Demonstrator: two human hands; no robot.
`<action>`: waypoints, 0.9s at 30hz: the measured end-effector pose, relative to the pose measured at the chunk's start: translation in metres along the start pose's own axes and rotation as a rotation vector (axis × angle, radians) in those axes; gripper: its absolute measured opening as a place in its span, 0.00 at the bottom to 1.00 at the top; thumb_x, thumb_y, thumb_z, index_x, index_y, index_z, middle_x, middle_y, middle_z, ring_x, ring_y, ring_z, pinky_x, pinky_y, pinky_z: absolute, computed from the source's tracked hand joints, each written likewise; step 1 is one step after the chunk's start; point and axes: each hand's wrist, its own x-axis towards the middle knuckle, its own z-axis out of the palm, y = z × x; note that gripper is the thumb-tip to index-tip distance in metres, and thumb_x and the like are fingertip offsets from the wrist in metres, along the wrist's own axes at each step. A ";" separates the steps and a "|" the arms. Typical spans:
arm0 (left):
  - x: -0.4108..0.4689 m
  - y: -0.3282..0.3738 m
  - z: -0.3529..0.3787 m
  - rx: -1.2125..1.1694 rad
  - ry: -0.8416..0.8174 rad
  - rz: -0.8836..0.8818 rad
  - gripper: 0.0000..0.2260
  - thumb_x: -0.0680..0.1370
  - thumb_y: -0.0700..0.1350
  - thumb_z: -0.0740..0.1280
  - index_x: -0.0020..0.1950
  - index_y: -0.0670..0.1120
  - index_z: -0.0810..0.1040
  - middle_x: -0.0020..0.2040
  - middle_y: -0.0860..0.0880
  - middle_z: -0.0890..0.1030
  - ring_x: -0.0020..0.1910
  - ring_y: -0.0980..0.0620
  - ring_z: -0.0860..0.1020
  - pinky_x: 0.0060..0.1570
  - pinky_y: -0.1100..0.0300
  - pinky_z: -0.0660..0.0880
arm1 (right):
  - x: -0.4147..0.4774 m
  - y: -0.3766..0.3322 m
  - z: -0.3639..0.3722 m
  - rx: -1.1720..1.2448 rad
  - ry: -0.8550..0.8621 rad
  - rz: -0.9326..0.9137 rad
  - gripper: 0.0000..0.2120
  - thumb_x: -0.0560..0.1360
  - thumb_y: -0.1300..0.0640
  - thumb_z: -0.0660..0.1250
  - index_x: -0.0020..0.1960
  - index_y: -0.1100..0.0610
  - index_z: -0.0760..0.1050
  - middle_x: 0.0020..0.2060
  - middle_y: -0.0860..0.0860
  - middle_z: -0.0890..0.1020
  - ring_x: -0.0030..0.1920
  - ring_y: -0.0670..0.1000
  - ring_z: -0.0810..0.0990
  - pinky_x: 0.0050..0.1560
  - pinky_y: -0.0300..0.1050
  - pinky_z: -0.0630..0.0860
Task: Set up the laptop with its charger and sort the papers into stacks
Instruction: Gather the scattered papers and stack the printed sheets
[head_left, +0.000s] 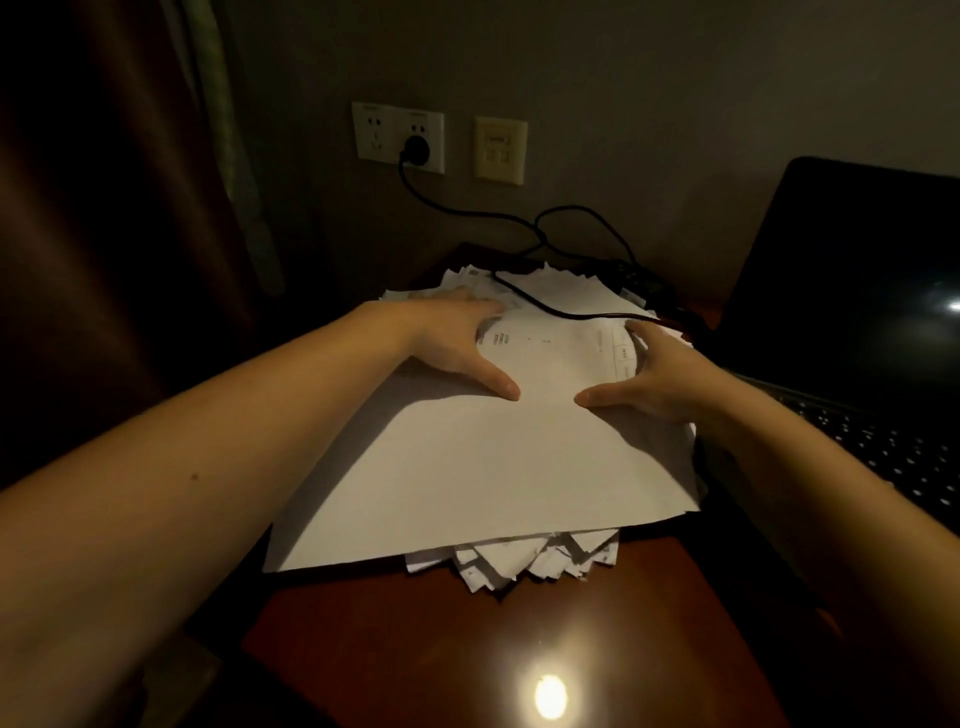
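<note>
A loose pile of papers (519, 558) is seen in the middle of the reddish-brown bench (467, 649), its ragged edges jutting out at the near side from under one large white top sheet (467, 467). The left hand (452, 340) is laid palm down at the far left of that sheet: its fingers (475, 306) are held fairly straight and slightly spread over the papers beyond the sheet's corner, while the thumb is pressed flat onto the sheet itself. The right hand (657, 374) is set against the sheet's right side, with the thumb stretched out on top and the fingers curled round the edge, so that the paper is bent upward there. An open laptop (857, 270) is placed just right of the pile, its screen dark and its keyboard faintly lit. A black charger cable (545, 306) is draped across the far part of the papers; it can be traced back in a loop to a black plug (415, 149) seated in a white wall socket (374, 135). Whether its other end is joined to the laptop cannot be told, as that corner is in shadow. A beige wall plate (500, 149) is mounted beside the socket, and a dark curtain (104, 208) is hung at the left. A bright lamp reflection (550, 696) is shown on the near bench surface.
</note>
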 end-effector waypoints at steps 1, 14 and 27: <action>0.002 0.001 -0.003 0.016 0.000 -0.019 0.57 0.58 0.80 0.69 0.80 0.57 0.55 0.80 0.51 0.59 0.77 0.43 0.62 0.74 0.40 0.60 | -0.001 0.001 0.000 0.023 0.025 -0.029 0.55 0.62 0.43 0.81 0.80 0.47 0.53 0.77 0.51 0.63 0.73 0.59 0.66 0.67 0.56 0.70; -0.017 0.007 0.004 -0.498 0.000 0.022 0.22 0.69 0.56 0.80 0.59 0.55 0.76 0.51 0.57 0.81 0.48 0.57 0.79 0.45 0.62 0.76 | -0.034 0.006 -0.024 0.364 0.060 -0.401 0.37 0.67 0.65 0.78 0.67 0.40 0.69 0.57 0.39 0.77 0.62 0.52 0.76 0.54 0.55 0.82; -0.045 0.004 0.007 -1.160 0.383 -0.033 0.14 0.76 0.42 0.74 0.61 0.47 0.79 0.52 0.52 0.83 0.47 0.55 0.81 0.43 0.64 0.78 | -0.046 0.022 -0.032 0.498 0.466 -0.214 0.44 0.70 0.52 0.78 0.79 0.53 0.57 0.70 0.53 0.71 0.66 0.54 0.73 0.56 0.36 0.71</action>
